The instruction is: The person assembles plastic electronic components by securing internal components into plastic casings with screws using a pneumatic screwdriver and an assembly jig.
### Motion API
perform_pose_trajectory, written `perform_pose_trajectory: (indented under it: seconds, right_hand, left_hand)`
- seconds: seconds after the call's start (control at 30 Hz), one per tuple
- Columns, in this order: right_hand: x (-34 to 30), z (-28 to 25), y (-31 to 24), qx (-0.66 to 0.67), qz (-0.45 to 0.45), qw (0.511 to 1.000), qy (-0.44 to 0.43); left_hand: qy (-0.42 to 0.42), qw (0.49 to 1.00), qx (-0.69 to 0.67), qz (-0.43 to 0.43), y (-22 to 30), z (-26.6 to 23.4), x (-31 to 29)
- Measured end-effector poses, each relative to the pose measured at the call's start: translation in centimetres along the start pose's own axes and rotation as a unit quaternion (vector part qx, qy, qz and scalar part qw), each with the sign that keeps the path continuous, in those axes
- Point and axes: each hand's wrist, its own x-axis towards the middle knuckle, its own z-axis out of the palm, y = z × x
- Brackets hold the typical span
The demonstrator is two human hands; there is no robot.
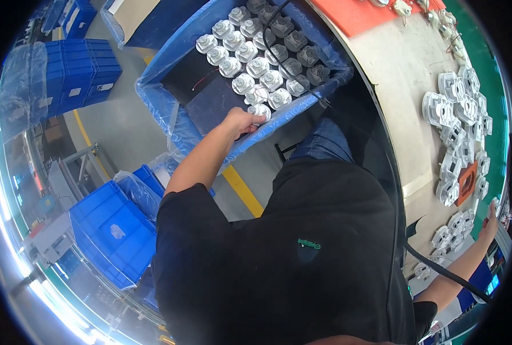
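Inside a blue bin lined with clear plastic film (pixel 155 106), rows of white plastic parts with round grey centres (pixel 258 68) stand upright. My left hand (pixel 244 122) reaches over the near side of the bin. Its fingers are closed on the nearest white plastic part (pixel 260 111), at the end of a row. Far to the right, my right hand (pixel 489 221) is raised beyond the workbench, close to the picture's rim. A small pale patch shows at its fingertips, and I cannot make out whether it is held.
White plastic housings (pixel 452 135) lie clustered on the workbench (pixel 391 75) at right, around an orange-brown block (pixel 467 183). An orange-red mat (pixel 353 14) covers its far end. A black cable (pixel 266 34) crosses the bin. Blue crates (pixel 115 233) stand at left.
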Motion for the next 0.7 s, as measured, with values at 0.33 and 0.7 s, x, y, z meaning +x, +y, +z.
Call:
perform_pose_trajectory:
  seconds: [0.33,0.7]
  right_hand:
    - [-7.3,2.0,-1.4,-0.078,-0.086,0.991,-0.063]
    - [-27.8,13.0,-5.6,-0.06,-0.319,0.942,-0.085]
  left_hand:
    - [-0.08,0.988,0.008,0.132,-0.5,-2.0,-4.0]
    - [0.189,0.899,0.135,0.371,12.7,-14.1,-5.9]
